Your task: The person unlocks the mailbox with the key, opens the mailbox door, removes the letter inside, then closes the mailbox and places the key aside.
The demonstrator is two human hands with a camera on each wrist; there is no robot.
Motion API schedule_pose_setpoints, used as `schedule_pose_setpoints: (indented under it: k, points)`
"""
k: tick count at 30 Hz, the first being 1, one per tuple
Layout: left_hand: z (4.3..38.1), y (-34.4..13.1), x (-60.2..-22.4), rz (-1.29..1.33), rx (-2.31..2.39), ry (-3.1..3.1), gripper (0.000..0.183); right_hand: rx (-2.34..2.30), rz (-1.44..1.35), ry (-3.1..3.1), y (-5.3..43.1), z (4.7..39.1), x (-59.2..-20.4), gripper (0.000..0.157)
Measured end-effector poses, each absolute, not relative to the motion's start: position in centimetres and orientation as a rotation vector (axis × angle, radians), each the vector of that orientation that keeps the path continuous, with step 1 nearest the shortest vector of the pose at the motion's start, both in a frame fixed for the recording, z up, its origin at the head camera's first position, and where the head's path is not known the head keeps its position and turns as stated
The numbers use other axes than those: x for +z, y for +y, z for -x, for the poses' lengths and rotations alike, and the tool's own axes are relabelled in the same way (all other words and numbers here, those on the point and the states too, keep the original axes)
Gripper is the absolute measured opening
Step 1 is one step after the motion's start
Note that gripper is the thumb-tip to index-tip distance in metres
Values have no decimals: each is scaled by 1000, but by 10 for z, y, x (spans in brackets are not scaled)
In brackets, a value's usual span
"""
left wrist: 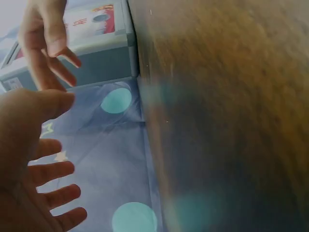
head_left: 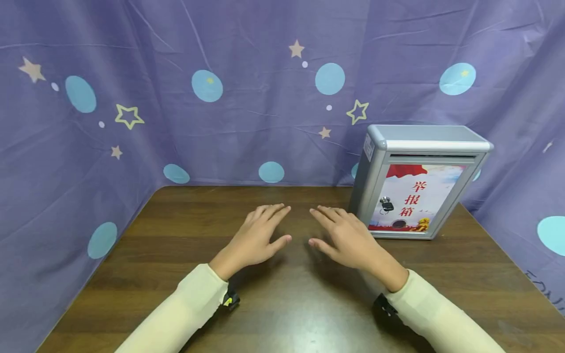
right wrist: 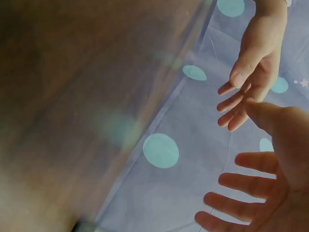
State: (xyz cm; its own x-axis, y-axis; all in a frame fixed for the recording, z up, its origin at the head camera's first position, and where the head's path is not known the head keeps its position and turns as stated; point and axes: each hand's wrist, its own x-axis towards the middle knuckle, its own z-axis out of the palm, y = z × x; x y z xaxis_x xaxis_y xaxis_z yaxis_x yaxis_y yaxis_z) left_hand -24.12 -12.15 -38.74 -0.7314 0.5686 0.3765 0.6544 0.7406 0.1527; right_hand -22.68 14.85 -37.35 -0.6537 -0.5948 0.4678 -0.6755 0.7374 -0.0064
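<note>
Pale sleeves [head_left: 176,311]; left hand [head_left: 253,240], right hand [head_left: 353,240], fingers [right wrist: 236,207] wide; grey box [head_left: 421,184] near the latter

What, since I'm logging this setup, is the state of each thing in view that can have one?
Left hand: outstretched, holding nothing.
Right hand: outstretched, holding nothing.
Box: upright on the table.
Door: shut.
Slot: uncovered, nothing sticking out.
Key: seems inserted in the lock; locked or not, cannot tell.
Curtain: hanging, creased.

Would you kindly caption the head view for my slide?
Left hand and right hand, both empty, over a wooden table, a grey slotted box near the right one.
</note>
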Motion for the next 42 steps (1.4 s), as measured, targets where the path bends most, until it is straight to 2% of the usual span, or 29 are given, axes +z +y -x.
schedule_pose_setpoints:
  k: [8, 25, 34, 42]
  points:
    - [256, -103, -383, 894, -524, -2562, 58, 365, -983, -2259, 155, 232, -361, 57]
    - [272, -28, -358, 954, -640, -2446, 54, 505, -954, -1910, 181, 236, -328, 44]
    - [279, 14, -353, 998, -783, -2389, 56, 578, -770, -1731, 215, 236, -313, 43]
    - [291, 39, -362, 900, -935, -2367, 57, 631, -570, -1657, 248, 238, -302, 41]
